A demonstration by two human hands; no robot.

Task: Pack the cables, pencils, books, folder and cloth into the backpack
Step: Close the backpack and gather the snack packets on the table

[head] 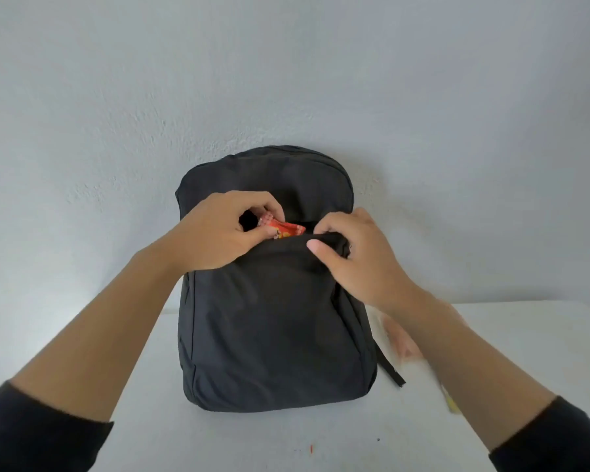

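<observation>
Left hand [218, 233] pinches a red-orange patterned cloth [286, 229] between thumb and curled fingers, at the mouth of the front pocket of a dark grey fabric backpack [273, 335]; cloth partly inside the pocket, partly showing; its yellow print too small to read. Right hand [358, 253] grips the pocket's upper edge, thumb outside, fingers curled over the lip. Backpack stands upright on a white table [321, 444], against a pale wall [286, 80]; black strap [392, 369] trails at its right base; blurred pale flat item [402, 338] lies under the right forearm, just beside the bag.
</observation>
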